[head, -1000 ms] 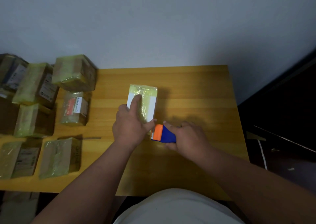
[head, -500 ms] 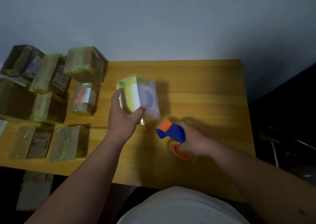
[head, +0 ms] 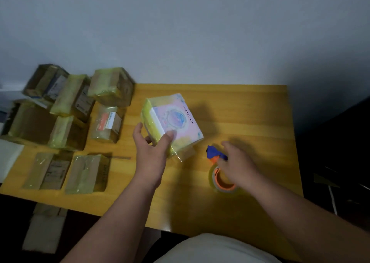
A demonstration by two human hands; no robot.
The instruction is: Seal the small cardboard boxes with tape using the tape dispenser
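Above table (head: pixel 250 106), left hand (head: pixel 149 152) gripping box (head: pixel 174 122)

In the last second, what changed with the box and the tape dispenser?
The left hand lifted the pink box off the table and tilted it up. The right hand drew the tape dispenser away rightward and set it down. The taped boxes at left stayed put.

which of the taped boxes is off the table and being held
The pink printed box, gripped and tilted up by the left hand. The brown cardboard boxes all lie on the table at the left, untouched.
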